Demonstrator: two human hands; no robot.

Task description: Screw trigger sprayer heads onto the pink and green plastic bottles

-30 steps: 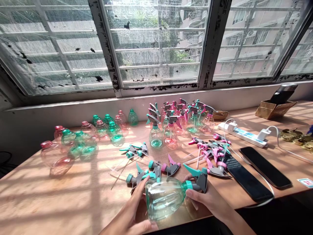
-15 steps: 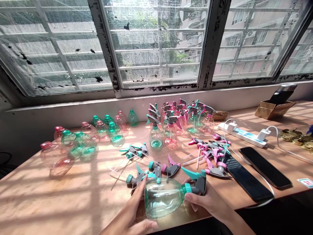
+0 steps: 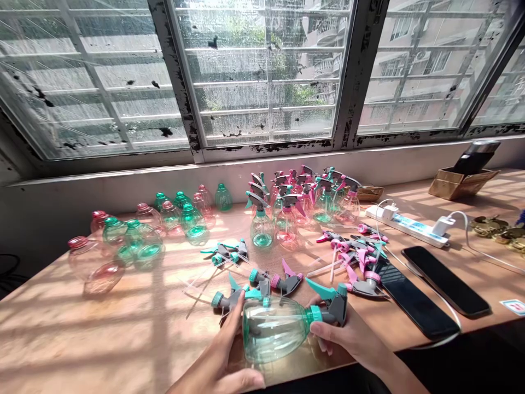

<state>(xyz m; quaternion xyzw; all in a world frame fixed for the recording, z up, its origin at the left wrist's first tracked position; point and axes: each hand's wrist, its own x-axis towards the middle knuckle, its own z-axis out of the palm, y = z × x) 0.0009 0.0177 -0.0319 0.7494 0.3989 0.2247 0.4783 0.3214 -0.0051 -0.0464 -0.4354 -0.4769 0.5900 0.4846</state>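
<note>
A clear green spray bottle [image 3: 273, 331] lies sideways between my hands at the table's front edge, its base to the left. My left hand [image 3: 232, 350] is wrapped round the base end, thumb below and fingers along the far side. At the neck, my right hand [image 3: 338, 331] grips the teal collar [image 3: 315, 314] with thumb and fingers. The grey spray head with its teal trigger [image 3: 320, 289] sits on the neck, trigger pointing away from me. Just beyond the bottle lie loose spray heads [image 3: 287, 282], grey with pink or teal parts.
Open bottles [image 3: 143, 241], green and pink, stand at the left. Bottles with spray heads [image 3: 287, 221] are grouped at the back middle. More loose spray heads [image 3: 361, 251] lie right, beside two phones [image 3: 445, 279]. Behind them are a power strip [image 3: 410, 224] and a box [image 3: 461, 183].
The bottle has turned slightly about its long axis in my hands. My right fingers have shifted a little at the collar; the other things stay where they were.
</note>
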